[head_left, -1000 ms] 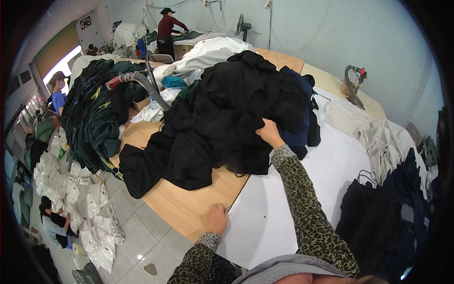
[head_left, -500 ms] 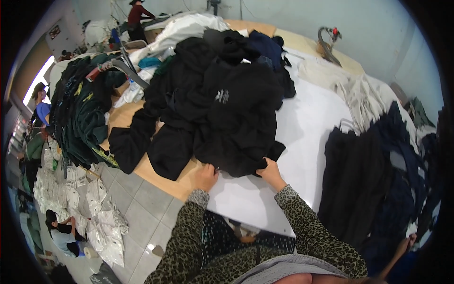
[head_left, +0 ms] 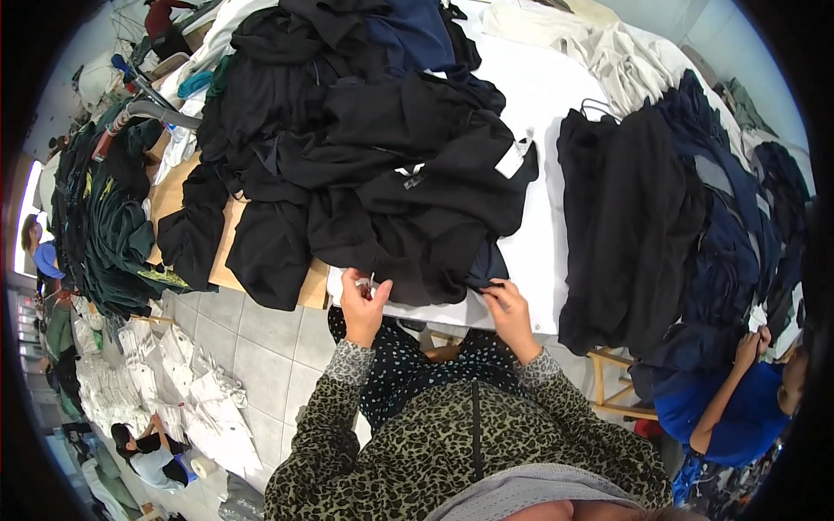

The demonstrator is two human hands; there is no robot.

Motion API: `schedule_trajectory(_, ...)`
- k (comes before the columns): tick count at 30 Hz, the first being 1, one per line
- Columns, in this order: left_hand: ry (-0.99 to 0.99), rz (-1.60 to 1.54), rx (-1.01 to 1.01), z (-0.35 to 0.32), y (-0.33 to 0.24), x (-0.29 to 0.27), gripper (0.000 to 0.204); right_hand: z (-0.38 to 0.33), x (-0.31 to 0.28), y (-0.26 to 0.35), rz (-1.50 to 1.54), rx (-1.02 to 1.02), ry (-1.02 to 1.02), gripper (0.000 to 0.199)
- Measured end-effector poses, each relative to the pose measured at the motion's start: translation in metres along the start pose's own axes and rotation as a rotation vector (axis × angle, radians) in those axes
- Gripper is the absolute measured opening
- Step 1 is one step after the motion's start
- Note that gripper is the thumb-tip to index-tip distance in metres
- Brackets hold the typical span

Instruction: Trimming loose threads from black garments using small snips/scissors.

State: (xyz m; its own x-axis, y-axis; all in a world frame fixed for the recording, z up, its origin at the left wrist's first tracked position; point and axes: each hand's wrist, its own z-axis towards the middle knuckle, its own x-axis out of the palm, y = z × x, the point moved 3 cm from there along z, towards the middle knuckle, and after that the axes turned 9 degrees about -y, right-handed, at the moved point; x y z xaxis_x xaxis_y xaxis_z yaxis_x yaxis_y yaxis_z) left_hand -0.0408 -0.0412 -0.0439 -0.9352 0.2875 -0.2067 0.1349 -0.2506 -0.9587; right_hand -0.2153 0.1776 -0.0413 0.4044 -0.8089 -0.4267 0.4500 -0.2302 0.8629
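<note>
A black garment point(head_left: 434, 200) lies crumpled at the front of a white-topped table, with a small pale print on it. A white tag point(head_left: 513, 156) sticks up at its right side. My right hand point(head_left: 511, 314) pinches the garment's near right edge between thumb and fingers. At the near left edge, my left hand point(head_left: 363, 306) is curled round a small metal tool point(head_left: 372, 283), mostly hidden by the fingers. Behind and left of this garment, more black clothing point(head_left: 269, 104) is heaped, with a navy piece point(head_left: 404, 39) on top.
Black garments point(head_left: 621, 234) and navy garments point(head_left: 730, 252) hang over the right side. Dark green clothes point(head_left: 104, 217) are piled left, by a curved grey hose point(head_left: 161, 113). A co-worker in blue point(head_left: 738, 404) sits at lower right. White packages point(head_left: 191, 382) cover part of the tiled floor.
My view has tilted down and shifted right. The black garment has been rearranged: its print is now partly folded away and a white tag shows. Both hands remain at its near edge.
</note>
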Motion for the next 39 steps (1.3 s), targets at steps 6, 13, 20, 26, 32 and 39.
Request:
schedule_trajectory(6, -0.029, 0.467, 0.065, 0.005, 0.006, -0.007, 0.034, -0.009, -0.025, 0.000, -0.007, 0.012, -0.085, 0.013)
schedule_trajectory(13, 0.540, 0.239, -0.076, -0.023, -0.017, -0.058, 0.018, -0.039, -0.050, -0.012, -0.023, -0.019, -0.116, 0.011)
schedule_trajectory(20, 0.464, 0.306, 0.257, -0.032, -0.060, 0.026, 0.042, -0.048, -0.050, -0.003, -0.065, -0.091, -0.113, 0.012)
schedule_trajectory(26, 0.008, 0.455, 0.358, 0.016, -0.008, 0.013, 0.012, -0.058, -0.079, -0.014, -0.070, -0.048, -0.239, 0.007)
schedule_trajectory(32, 0.143, 0.236, 0.339, -0.009, -0.040, 0.011, 0.010, -0.077, -0.080, -0.022, 0.077, 0.224, -0.266, 0.004)
schedule_trajectory(39, 0.259, 0.116, 0.451, -0.036, -0.071, 0.059, 0.025, -0.079, -0.065, -0.021, 0.103, 0.256, -0.396, 0.009)
